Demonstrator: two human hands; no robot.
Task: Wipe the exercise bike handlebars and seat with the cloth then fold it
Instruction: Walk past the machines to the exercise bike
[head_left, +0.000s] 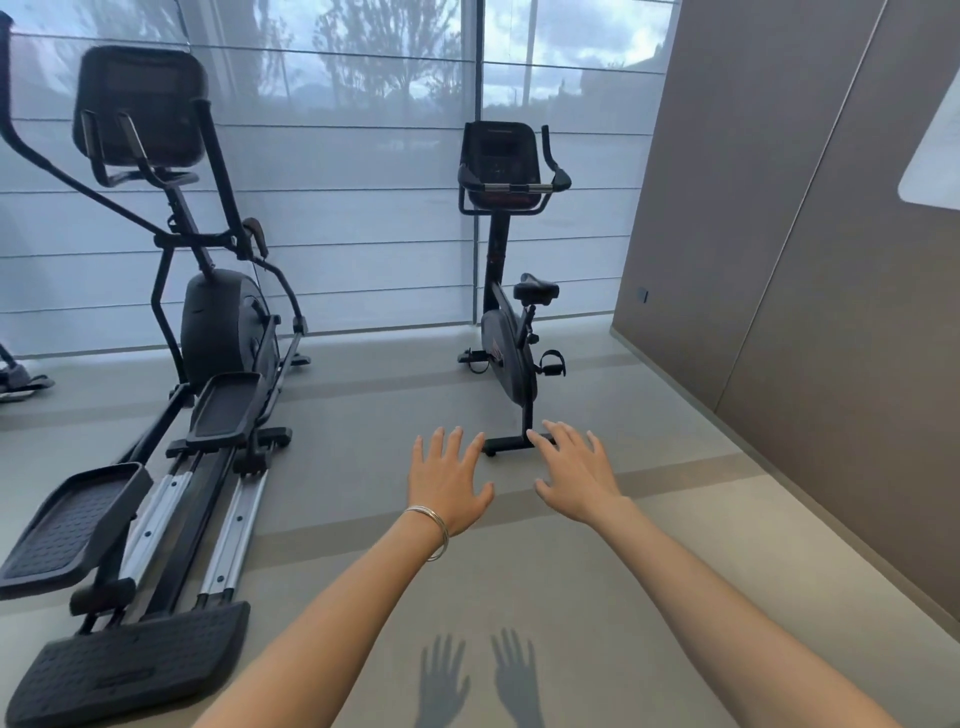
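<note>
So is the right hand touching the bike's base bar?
Cannot tell. In the head view the right hand overlaps the base bar, but depth is unclear; its shadow suggests it hangs mid-air.

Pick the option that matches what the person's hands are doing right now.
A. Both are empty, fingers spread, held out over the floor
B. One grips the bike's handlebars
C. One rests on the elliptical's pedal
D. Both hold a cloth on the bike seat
A: the left hand and right hand are open and empty, short of the bike, with no cloth in view.

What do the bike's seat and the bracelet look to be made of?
Seat: probably padded vinyl or rubber, matte black with a soft rounded shape; too far off to be sure. Bracelet: thin metal bangles, silvery and polished, catching the light on the left wrist.
</note>
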